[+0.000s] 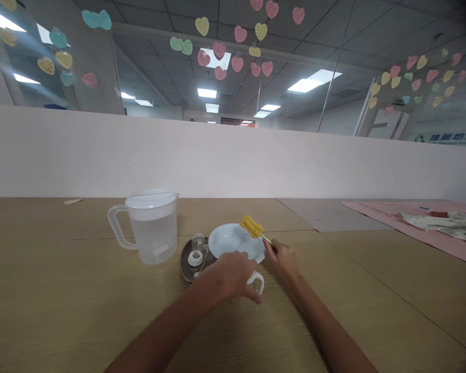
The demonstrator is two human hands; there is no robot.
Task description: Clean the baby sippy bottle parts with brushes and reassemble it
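Note:
My right hand (283, 259) is closed around the thin green handle of a sponge brush (252, 227). Its yellow sponge head rests over the right rim of a white bowl (227, 239), which has a line across its middle. In front of the bowl, my left hand (236, 272) hovers palm down, thumb spread from the fingers. Below it a white looped handle (259, 282) shows, with whatever it belongs to mostly hidden. Left of that hand lies a round dark tray (185, 267), bearing a clear dome cap (198, 242), a white ring collar (195, 258) and a slim stick-like piece.
A clear lidded pitcher (153, 228) with liquid stands to the left. At the far right, a pink cloth (396, 212) carries crumpled whitish fabric (442, 223). A small flat pale piece (73, 201) lies near the white wall (217, 160) behind the table.

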